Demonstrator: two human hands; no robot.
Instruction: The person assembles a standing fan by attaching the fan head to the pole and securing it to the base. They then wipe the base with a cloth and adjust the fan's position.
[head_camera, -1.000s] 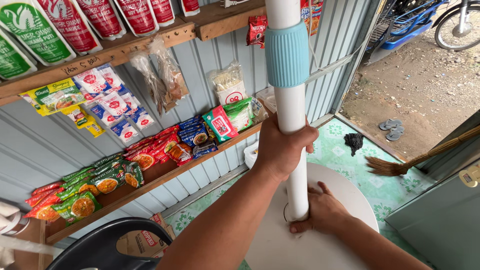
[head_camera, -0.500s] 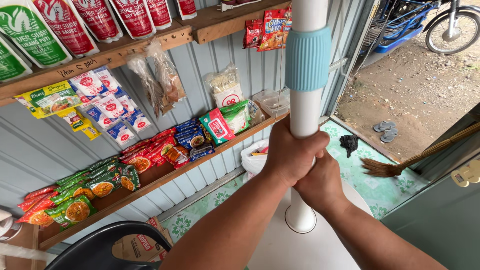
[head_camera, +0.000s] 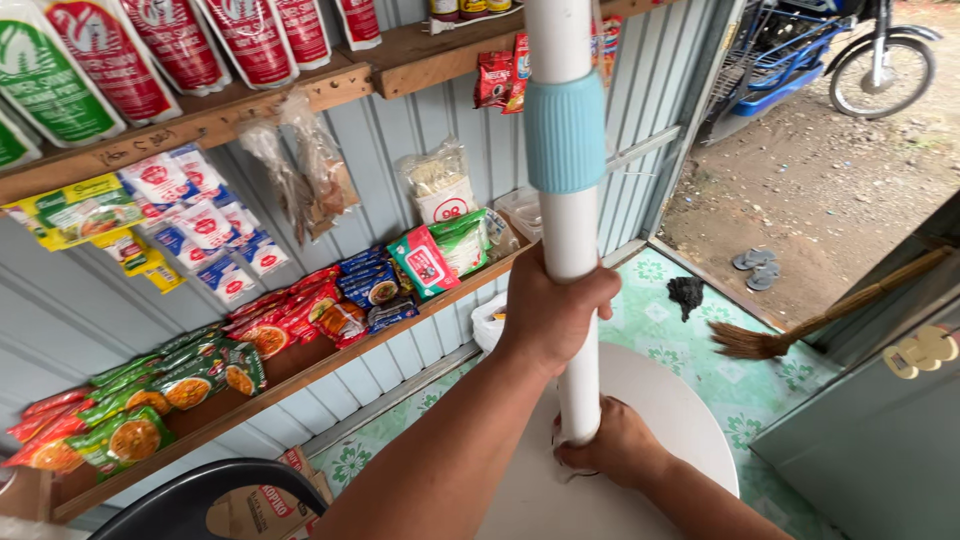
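Now 2 hands grip 1 white pole (head_camera: 577, 330): left hand (head_camera: 550, 315) mid-shaft, right hand (head_camera: 610, 445) at its round base (head_camera: 680, 400), fingers closed

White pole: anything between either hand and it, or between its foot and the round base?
Nothing visible. The left hand is wrapped directly around the white pole at mid-height, below the light blue collar. The right hand grips its foot where it meets the round white base. The joint itself is hidden by the right hand's fingers.

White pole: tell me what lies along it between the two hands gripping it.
In the head view, only bare white pole runs between the left hand above and the right hand at the round base.
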